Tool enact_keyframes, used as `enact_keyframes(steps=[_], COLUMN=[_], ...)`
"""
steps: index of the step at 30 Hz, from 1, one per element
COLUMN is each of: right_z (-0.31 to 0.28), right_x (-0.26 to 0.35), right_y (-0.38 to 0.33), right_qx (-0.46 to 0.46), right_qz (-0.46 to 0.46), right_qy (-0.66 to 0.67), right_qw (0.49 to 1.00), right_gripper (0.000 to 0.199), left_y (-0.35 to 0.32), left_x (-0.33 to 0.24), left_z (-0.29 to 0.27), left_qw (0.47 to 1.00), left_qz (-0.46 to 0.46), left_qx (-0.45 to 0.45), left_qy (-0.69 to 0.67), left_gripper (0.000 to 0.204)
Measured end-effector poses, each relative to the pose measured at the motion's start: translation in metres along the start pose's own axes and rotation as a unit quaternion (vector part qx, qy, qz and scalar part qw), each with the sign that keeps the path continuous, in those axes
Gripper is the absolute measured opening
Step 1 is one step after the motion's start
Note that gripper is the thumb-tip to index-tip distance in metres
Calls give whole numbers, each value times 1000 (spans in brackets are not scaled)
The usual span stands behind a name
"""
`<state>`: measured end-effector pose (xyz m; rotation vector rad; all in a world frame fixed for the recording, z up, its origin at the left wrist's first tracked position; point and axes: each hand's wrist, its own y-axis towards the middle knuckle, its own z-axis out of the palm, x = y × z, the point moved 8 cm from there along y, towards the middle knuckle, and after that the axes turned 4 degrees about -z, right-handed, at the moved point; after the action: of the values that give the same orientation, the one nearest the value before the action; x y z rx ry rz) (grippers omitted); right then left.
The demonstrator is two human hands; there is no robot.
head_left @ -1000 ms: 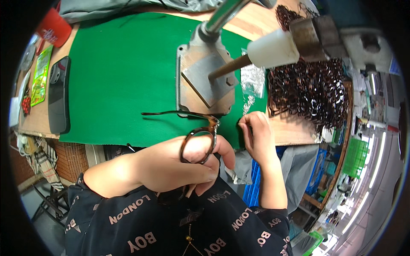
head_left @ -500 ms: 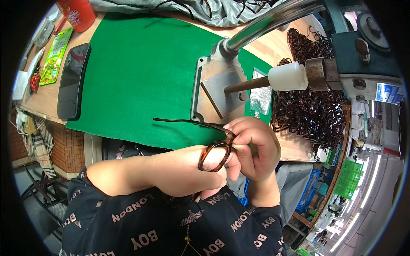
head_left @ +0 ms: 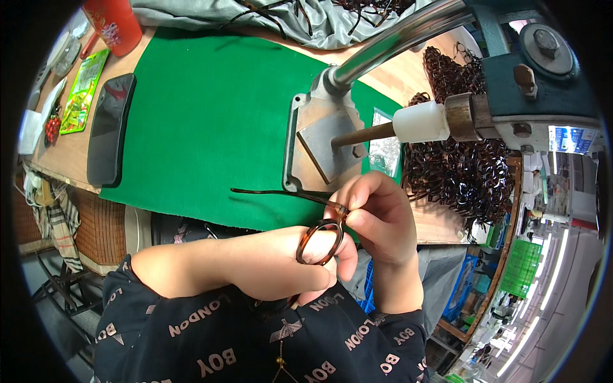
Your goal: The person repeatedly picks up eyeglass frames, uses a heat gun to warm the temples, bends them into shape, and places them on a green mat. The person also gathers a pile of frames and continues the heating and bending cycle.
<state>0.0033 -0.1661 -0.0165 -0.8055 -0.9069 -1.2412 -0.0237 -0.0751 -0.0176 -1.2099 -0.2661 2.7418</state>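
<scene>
A brown tortoiseshell eyeglass frame is held between both hands, over my lap by the near edge of the green mat. My left hand is closed around the frame's lower part, thumb and fingers at one round rim; the other rim is mostly hidden beneath this hand. My right hand pinches the hinge corner, where a thin dark temple arm joins the front. That arm points left across the mat's edge. The rim seems to have no lens, though I cannot tell for sure.
A bench press with a metal base plate stands on the green mat. Many tortoiseshell frames are piled at right. A black phone, a green packet and a red cup lie at left; grey cloth is behind.
My right thumb and fingers have shifted slightly at the hinge corner, and the temple arm sits a little lower. The whole view has moved slightly; both hands keep their hold.
</scene>
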Motion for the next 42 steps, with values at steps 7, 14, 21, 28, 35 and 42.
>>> enact_keyframes(steps=[7,14,21,28,35,42], right_z=[4,16,-8,-20,-21,10], right_x=[21,46,73,81,110,213], right_y=[1,8,-12,-40,-49,-58], right_qx=[-64,-12,-91,-182,-152,-176], right_qz=[-56,-103,-190,-212,-288,-499], right_qy=[-53,-63,-199,-218,-282,-438], right_qw=[995,993,957,935,902,726], right_gripper=[19,43,46,48,42,35], left_y=[2,6,19,40,50,60], left_x=[-23,-58,-99,-106,-106,-100], left_z=[7,4,-6,-7,-4,-2], left_qw=[998,996,988,990,990,991], left_qz=[36,91,135,98,123,121], left_qx=[30,-16,-63,-64,-63,-59], left_qy=[-30,-13,48,74,20,-5], left_gripper=[18,21,22,31,37,39])
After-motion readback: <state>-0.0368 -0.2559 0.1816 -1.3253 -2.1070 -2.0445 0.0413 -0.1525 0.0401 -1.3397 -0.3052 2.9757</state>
